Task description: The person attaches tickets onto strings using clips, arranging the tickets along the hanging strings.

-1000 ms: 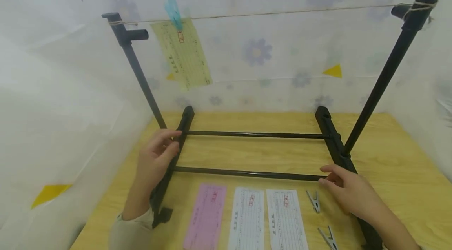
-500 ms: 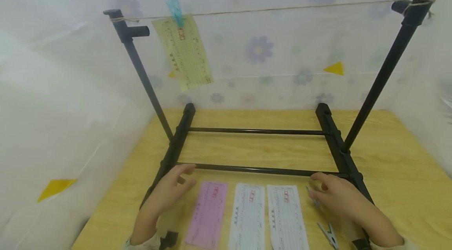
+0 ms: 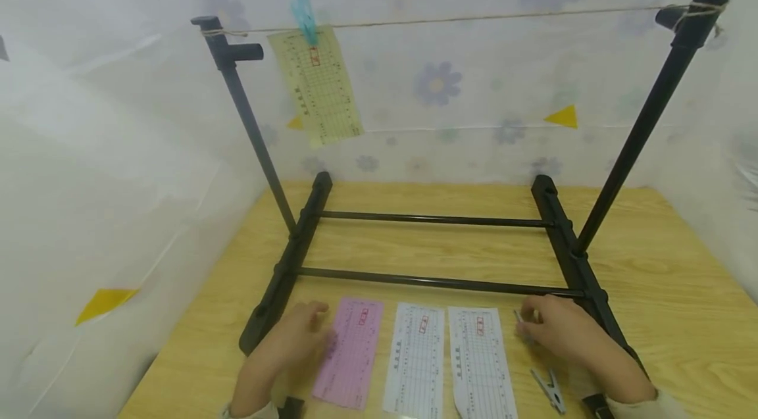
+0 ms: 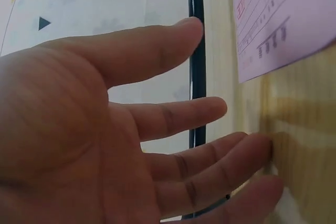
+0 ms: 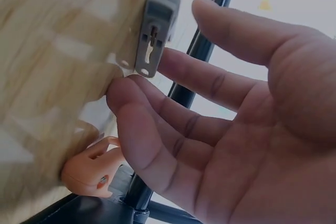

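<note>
In the head view my left hand (image 3: 296, 337) reaches over the left edge of a pink printed slip (image 3: 352, 356). Its fingers are spread and loosely bent in the left wrist view, holding nothing, with the slip beyond the fingertips. My right hand (image 3: 559, 327) is lowered at a grey clothespin (image 5: 156, 34). The index fingertip is right at the clothespin, while the thumb stays apart from it. From the head, that clothespin is mostly hidden by the hand. A second grey clothespin (image 3: 549, 391) lies nearer on the table. Two white printed slips (image 3: 414, 360) lie between the hands.
A black frame (image 3: 438, 281) stands on the wooden table (image 3: 426, 248). Between its posts runs a string (image 3: 450, 20), where a blue clothespin (image 3: 304, 18) holds a yellow-green slip (image 3: 322, 90). An orange clip (image 5: 89, 171) lies past the right fingers.
My left hand has come down from the frame's left foot to the pink slip. My right hand has moved off the lower crossbar's end to the upper grey clothespin.
</note>
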`<state>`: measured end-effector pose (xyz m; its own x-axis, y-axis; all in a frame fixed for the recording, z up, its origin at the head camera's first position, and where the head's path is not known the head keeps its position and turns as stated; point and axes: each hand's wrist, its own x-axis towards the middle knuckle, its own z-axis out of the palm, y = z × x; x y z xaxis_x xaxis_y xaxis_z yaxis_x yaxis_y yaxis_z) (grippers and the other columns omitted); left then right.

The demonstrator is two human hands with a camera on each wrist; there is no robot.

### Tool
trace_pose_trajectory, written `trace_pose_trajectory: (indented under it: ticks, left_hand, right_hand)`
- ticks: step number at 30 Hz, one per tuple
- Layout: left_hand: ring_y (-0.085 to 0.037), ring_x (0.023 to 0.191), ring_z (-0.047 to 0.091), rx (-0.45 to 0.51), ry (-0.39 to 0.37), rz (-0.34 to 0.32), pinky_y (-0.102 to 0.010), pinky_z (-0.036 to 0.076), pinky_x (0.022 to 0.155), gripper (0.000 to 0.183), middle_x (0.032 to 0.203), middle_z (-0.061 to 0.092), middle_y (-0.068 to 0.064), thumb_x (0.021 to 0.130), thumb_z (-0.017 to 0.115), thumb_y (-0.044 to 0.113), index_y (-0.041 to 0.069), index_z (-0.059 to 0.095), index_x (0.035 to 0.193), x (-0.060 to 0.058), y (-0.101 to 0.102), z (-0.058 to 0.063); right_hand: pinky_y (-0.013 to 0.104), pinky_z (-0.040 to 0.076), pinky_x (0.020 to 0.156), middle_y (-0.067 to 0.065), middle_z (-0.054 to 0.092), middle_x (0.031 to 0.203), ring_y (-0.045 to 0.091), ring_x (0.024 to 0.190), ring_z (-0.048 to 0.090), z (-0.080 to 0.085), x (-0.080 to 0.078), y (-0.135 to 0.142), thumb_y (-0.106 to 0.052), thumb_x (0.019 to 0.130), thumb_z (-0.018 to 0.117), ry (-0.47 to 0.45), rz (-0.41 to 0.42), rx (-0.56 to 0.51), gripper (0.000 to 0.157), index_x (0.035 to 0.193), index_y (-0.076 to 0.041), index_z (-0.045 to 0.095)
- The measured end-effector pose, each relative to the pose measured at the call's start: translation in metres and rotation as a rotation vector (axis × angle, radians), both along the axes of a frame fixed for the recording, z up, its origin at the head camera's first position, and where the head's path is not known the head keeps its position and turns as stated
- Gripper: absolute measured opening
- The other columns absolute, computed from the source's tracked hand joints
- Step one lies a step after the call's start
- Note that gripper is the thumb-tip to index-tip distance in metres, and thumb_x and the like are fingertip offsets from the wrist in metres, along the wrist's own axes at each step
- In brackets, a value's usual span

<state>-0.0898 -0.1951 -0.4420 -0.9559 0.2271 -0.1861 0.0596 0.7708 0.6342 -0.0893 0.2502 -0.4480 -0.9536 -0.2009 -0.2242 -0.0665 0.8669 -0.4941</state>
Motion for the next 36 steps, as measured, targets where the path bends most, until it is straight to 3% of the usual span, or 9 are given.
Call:
trace_pose_trajectory:
  ticks: [4,7,10,13,18,26,32,36]
  left_hand:
    - [-0.033,0.104,0.060,-0.072,-0.011,0.041,-0.058,0.050,0.092,0.055,0.122,0.058,-0.018,0.089,0.077,0.024,0.002,0.058,0.136,0.004,0.007,0.001]
    - [-0.026,0.087,0.059,-0.113,-0.020,0.049,-0.050,0.054,0.077,0.062,0.115,0.057,-0.016,0.086,0.077,0.023,0.002,0.055,0.140,0.007,0.012,0.000]
    - [-0.021,0.073,0.052,-0.154,-0.018,0.036,-0.039,0.050,0.062,0.062,0.104,0.054,-0.013,0.082,0.077,0.020,0.001,0.054,0.137,0.010,0.018,-0.003]
    - [-0.021,0.070,0.050,-0.182,-0.012,0.036,-0.035,0.046,0.056,0.062,0.096,0.050,-0.011,0.079,0.078,0.017,-0.001,0.054,0.133,0.012,0.023,-0.004]
    - [-0.022,0.072,0.048,-0.202,0.005,0.050,-0.035,0.044,0.056,0.070,0.095,0.046,-0.011,0.074,0.082,0.013,-0.003,0.051,0.135,0.019,0.031,-0.004]
    - [-0.026,0.076,0.054,-0.203,-0.012,0.039,-0.044,0.051,0.063,0.073,0.107,0.049,-0.022,0.078,0.076,-0.001,-0.005,0.044,0.144,0.022,0.033,-0.003]
    - [-0.021,0.072,0.050,-0.190,0.013,-0.015,-0.032,0.046,0.058,0.065,0.101,0.048,-0.018,0.084,0.062,-0.009,-0.008,0.042,0.145,0.023,0.030,-0.001]
    - [-0.020,0.071,0.048,-0.172,-0.006,-0.020,-0.031,0.043,0.058,0.062,0.102,0.047,-0.018,0.090,0.056,-0.008,-0.008,0.038,0.149,0.023,0.029,-0.001]
  right_hand:
    - [0.035,0.045,0.059,-0.005,0.058,0.073,0.016,0.067,0.051,-0.003,-0.002,-0.001,-0.020,0.091,0.076,-0.013,-0.007,0.039,0.012,0.088,-0.010,0.068]
    - [0.035,0.044,0.059,-0.003,0.056,0.072,0.016,0.067,0.049,-0.003,-0.003,-0.001,-0.015,0.091,0.074,-0.011,-0.004,0.068,0.012,0.083,-0.011,0.066]
    - [0.034,0.043,0.057,-0.002,0.054,0.071,0.016,0.066,0.049,-0.003,-0.003,-0.003,-0.011,0.091,0.072,0.002,0.007,0.088,0.014,0.080,-0.012,0.064]
    - [0.033,0.042,0.056,-0.002,0.052,0.069,0.016,0.064,0.048,-0.003,-0.004,-0.005,-0.011,0.089,0.073,0.012,0.010,0.090,0.016,0.077,-0.012,0.062]
    - [0.033,0.039,0.055,-0.001,0.050,0.067,0.016,0.062,0.047,-0.005,-0.003,-0.006,-0.014,0.088,0.075,0.007,-0.004,0.101,0.020,0.075,-0.012,0.059]
    - [0.029,0.036,0.052,-0.002,0.047,0.065,0.015,0.061,0.045,-0.006,0.001,-0.005,-0.010,0.089,0.073,0.043,0.004,0.105,0.024,0.074,-0.014,0.056]
    - [0.029,0.037,0.052,-0.003,0.048,0.066,0.014,0.061,0.045,-0.009,0.001,-0.006,-0.009,0.089,0.074,0.052,0.000,0.092,0.022,0.075,-0.014,0.057]
    - [0.028,0.037,0.052,-0.003,0.048,0.066,0.014,0.061,0.045,-0.010,0.002,-0.005,-0.010,0.089,0.074,0.064,-0.001,0.089,0.022,0.075,-0.014,0.057]
